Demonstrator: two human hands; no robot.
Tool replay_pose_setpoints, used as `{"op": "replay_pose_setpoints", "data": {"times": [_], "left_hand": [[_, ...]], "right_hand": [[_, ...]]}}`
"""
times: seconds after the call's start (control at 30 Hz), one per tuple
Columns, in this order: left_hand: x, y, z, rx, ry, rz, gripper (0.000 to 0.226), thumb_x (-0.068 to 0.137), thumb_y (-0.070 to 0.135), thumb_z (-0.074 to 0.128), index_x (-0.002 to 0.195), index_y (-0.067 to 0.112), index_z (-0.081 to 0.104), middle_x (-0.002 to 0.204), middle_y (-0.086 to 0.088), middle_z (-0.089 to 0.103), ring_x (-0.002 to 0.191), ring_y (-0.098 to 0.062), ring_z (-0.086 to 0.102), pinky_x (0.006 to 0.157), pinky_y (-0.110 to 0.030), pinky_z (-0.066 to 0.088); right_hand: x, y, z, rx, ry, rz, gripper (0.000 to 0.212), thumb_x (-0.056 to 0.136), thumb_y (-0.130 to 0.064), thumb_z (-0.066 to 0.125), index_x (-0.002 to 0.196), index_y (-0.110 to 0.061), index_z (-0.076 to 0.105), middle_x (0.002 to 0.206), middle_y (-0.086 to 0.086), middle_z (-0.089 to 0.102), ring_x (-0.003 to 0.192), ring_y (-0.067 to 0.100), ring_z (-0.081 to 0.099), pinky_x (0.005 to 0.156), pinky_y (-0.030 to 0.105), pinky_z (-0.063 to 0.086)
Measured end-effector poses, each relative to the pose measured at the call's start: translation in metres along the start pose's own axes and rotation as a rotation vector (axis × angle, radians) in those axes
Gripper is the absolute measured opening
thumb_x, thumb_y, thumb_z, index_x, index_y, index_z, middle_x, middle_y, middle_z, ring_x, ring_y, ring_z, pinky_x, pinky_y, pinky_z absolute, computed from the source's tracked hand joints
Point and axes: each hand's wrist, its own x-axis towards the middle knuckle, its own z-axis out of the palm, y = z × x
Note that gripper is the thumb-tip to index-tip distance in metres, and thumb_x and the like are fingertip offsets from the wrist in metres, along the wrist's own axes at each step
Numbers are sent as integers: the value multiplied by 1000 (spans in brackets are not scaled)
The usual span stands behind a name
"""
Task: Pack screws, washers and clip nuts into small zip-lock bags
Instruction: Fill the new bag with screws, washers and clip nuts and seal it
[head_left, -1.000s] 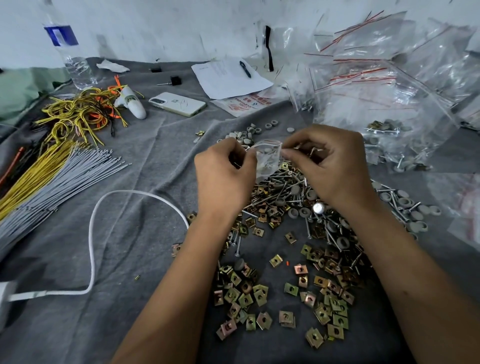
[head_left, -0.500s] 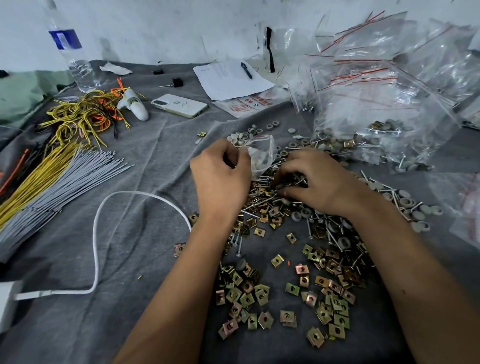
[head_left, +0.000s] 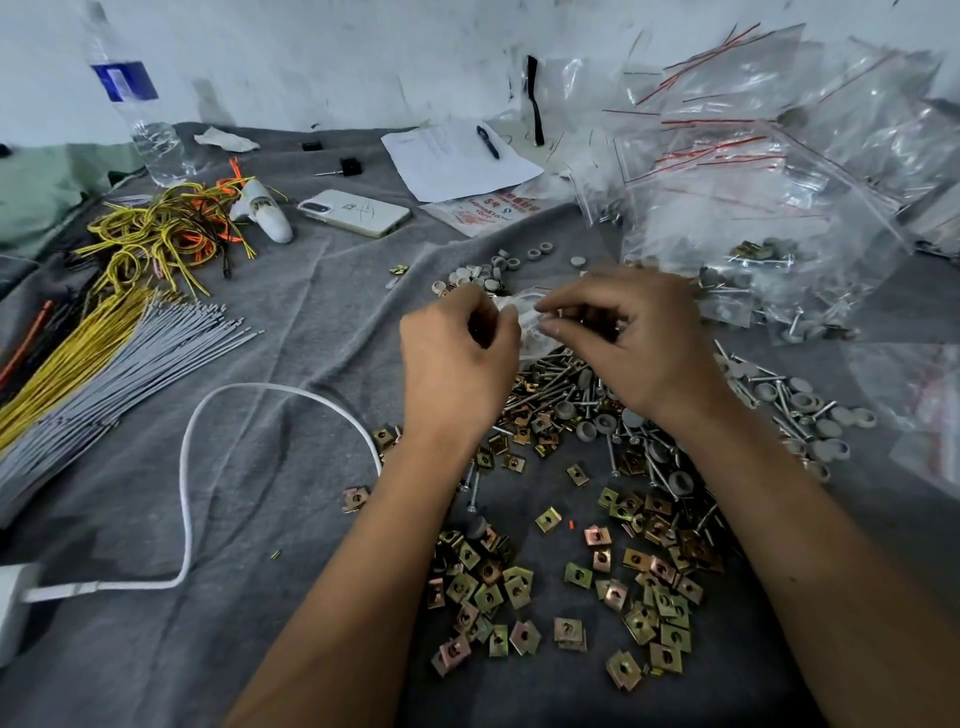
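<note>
Hands meet in the middle of the frame. Left hand (head_left: 457, 358) pinches the little bag (head_left: 524, 325) open so the right hand (head_left: 639, 338), fingers curled on something blurry, can drop parts in above the screws (head_left: 561, 379).

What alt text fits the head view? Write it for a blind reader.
A person's left hand and right hand hold a small clear plastic zip-lock bag above a heap of silver screws, grey washers and brassy square clip nuts on grey cloth.
</note>
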Motion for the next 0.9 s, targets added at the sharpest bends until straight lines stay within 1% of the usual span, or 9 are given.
{"op": "replay_pose_setpoints", "data": {"times": [0.1,0.23,0.33,0.4,0.47,0.57,0.73,0.8,0.9], "left_hand": [[0,0,0,1,-3,-4,31,91,20,70,66,10,57,57,1,55,53,-14,49,53,-37,43],[0,0,-1,-7,1,-25,30,93,21,69,68,9,59,59,-2,59,56,-22,58,56,-41,47],[0,1,-2,-26,-3,-40,31,94,21,68,68,8,58,60,-4,59,58,-26,64,57,-45,50],[0,1,-2,-29,0,-45,31,94,21,68,68,8,57,59,-5,59,58,-28,66,57,-47,50],[0,0,-2,-34,-3,-51,31,94,21,68,68,8,57,60,-6,60,59,-29,66,57,-47,51],[0,0,-2,-38,4,-56,32,94,21,69,68,8,57,60,-5,60,58,-28,65,56,-45,49],[0,-1,-2,-26,15,-54,31,92,22,70,67,9,57,59,-3,60,57,-25,62,54,-42,48],[1,-2,-2,-27,6,-53,30,93,24,69,68,11,58,59,-2,60,56,-24,63,53,-41,49],[0,-1,0,-18,-4,-40,30,92,24,69,68,11,60,59,0,60,55,-19,59,52,-39,47]], "right_hand": [[0,2,2,24,21,64,24,83,-15,84,106,-16,78,86,-10,71,78,0,67,71,11,52],[1,10,-9,91,66,128,12,85,-18,83,95,-16,77,83,-8,72,75,5,69,69,20,57],[1,17,-21,6,-143,87,21,80,-43,82,86,-23,77,81,-19,67,78,1,63,74,17,48],[0,22,-27,-95,-355,94,32,71,-59,78,83,-29,77,86,-18,63,89,3,54,80,25,38],[0,26,-31,-149,-491,144,32,67,-59,82,88,-36,77,99,-11,59,101,9,47,84,30,33],[0,31,-35,-130,-556,238,23,74,-50,85,93,-41,75,113,-10,51,120,6,39,98,34,32],[1,31,-26,-195,-413,152,22,82,-45,78,91,-26,75,99,-7,56,105,14,48,88,31,33],[2,28,-24,-119,-273,131,19,84,-41,78,92,-23,74,94,-13,58,96,10,50,81,29,39],[2,22,-19,74,-67,121,10,85,-29,81,92,-23,76,84,-15,68,79,1,63,70,14,47]]}}
